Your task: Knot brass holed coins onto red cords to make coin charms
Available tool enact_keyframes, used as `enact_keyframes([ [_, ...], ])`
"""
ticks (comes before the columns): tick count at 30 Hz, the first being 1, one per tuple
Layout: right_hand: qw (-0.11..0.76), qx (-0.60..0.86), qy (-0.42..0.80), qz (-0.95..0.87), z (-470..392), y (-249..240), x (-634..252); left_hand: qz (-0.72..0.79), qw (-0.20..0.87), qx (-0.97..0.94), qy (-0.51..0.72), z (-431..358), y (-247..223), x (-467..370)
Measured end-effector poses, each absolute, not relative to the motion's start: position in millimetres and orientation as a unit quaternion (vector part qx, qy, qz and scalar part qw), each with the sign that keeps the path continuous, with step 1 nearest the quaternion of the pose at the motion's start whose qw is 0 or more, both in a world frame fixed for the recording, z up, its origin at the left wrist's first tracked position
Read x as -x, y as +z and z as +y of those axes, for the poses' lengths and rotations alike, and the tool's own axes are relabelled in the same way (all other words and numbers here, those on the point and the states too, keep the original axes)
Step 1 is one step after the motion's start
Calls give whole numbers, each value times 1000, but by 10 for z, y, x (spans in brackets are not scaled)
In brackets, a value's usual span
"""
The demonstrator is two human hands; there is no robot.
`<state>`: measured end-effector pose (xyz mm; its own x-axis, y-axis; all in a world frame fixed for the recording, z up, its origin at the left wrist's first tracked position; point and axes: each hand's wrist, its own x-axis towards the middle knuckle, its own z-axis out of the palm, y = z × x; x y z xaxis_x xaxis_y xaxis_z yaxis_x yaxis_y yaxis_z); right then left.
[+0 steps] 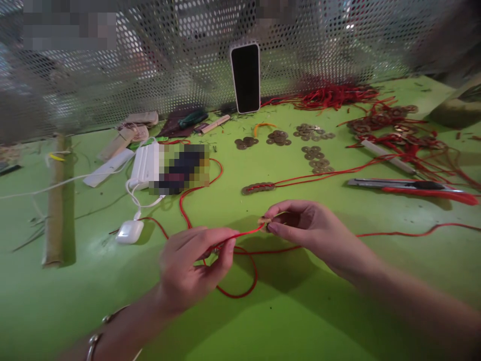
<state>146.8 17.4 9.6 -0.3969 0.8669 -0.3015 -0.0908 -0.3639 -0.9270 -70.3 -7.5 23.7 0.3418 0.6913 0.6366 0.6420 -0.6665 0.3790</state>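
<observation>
My left hand pinches a red cord between thumb and forefinger, with the cord stretched to the right. At its far end my right hand holds a small brass-coloured coin at the fingertips, and the cord meets it there. More of the cord loops on the green table below my left hand and runs off to the right. Beyond my hands lies a row of overlapping coins laced with red cord. Several small coin piles sit farther back.
A phone stands against the perforated metal screen. A utility knife and tangled red cords with coins are at the right. White power bank, earbud case and bamboo strip lie left.
</observation>
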Motion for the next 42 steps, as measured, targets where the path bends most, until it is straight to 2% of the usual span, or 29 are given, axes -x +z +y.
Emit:
enact_keyframes([
  [10,371,414,619,-554,184,95,-1472,438,41,-811,386,-72,237,687],
  [21,337,439,501,-665,151,110,-1452,476,95,-804,342,-24,209,705],
  [26,332,428,474,-694,117,126,-1421,435,130,-812,366,-23,206,697],
  [33,341,412,476,-698,38,140,-1374,461,275,-776,332,-57,187,602],
  [42,360,368,555,-654,84,147,-1414,511,393,-684,340,-64,185,606],
])
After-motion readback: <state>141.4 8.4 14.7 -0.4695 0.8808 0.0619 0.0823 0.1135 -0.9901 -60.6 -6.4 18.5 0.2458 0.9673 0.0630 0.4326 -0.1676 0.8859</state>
